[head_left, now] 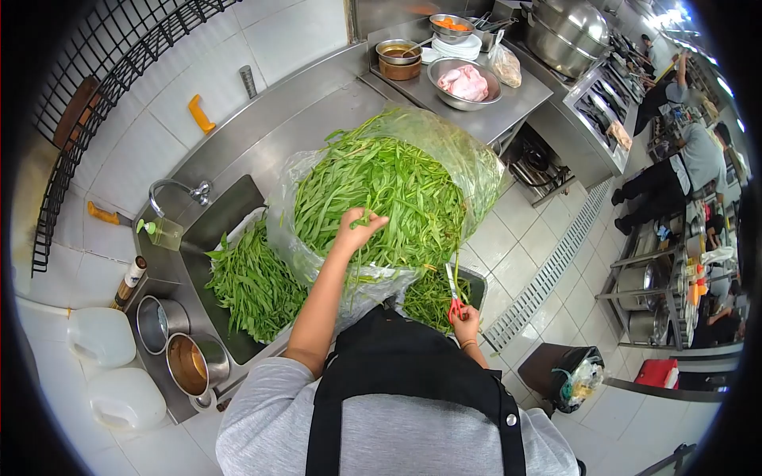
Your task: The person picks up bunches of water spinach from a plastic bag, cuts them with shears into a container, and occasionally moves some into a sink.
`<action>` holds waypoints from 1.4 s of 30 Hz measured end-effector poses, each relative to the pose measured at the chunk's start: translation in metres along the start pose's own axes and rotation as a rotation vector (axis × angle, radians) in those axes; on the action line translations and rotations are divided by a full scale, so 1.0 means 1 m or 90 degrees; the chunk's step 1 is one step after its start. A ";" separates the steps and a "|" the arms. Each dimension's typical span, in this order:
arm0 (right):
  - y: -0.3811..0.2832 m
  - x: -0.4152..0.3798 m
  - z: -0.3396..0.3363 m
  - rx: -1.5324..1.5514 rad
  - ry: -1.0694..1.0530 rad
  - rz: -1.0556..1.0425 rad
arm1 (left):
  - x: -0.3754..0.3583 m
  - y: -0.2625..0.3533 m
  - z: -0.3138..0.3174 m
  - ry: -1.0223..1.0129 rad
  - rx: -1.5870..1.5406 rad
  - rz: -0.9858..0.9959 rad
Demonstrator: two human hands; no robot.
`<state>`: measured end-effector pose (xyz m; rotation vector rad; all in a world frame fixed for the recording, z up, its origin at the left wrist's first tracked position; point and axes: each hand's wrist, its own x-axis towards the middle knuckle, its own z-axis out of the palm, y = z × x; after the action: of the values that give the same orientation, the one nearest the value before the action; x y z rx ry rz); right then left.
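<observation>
Filling an open, clear plastic bag (pixel 486 170), a large heap of long-leaved greens (pixel 397 178) sat at the centre, beside a steel sink and in front of a person wearing a grey shirt and a black apron (pixel 397 345). Over the heap, the left hand (pixel 361 230) was closed, its fingers pinching a few green stems. Lower and to the right, the right hand (pixel 466 324) gripped the red handles of a pair of scissors (pixel 455 304), whose blades pointed up toward the bag. Just below the bag, more greens lay in a container (pixel 478 284), partly hidden by the apron. To the left, a second leafy pile (pixel 258 282) rested in the sink (pixel 246 192), under a curved tap (pixel 164 190) with a soap bottle (pixel 164 233) near it. Two metal pots (pixel 189 361) and two white jugs (pixel 119 397) stood at lower left. Beyond the bag, a counter held a metal bowl (pixel 464 97) of pale pink raw meat (pixel 463 82), stacked white plates (pixel 457 47) and smaller bowls. On the right, a floor drain (pixel 548 266) crossed white tiles toward a bin (pixel 548 373), and other people (pixel 702 155) stood farther off among kitchen shelves.
</observation>
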<state>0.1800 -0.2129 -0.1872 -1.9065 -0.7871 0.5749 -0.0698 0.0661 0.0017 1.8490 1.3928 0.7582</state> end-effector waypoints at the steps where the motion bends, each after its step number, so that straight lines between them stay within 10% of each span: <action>1: 0.000 0.002 0.000 -0.055 -0.066 0.031 | 0.001 -0.002 0.000 0.039 -0.031 -0.071; 6: 0.002 0.007 0.002 -0.106 -0.140 -0.015 | -0.010 -0.002 -0.030 0.277 0.072 -0.137; 16: -0.089 0.000 -0.038 0.227 -0.380 0.121 | 0.001 -0.001 -0.033 0.230 0.106 -0.064; 28: -0.172 -0.001 -0.028 0.347 -0.456 0.110 | 0.044 0.063 -0.032 0.046 -0.008 0.031; 32: -0.171 0.009 -0.050 0.154 -0.648 0.390 | 0.035 0.080 -0.049 -0.040 -0.227 0.059; 42: -0.193 -0.015 -0.093 0.520 -0.689 0.223 | -0.004 0.064 0.034 -0.187 -0.333 0.150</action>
<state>0.1791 -0.2149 0.0274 -0.8657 -0.6677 1.8886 -0.0083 0.0445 0.0334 1.6327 0.7116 0.8316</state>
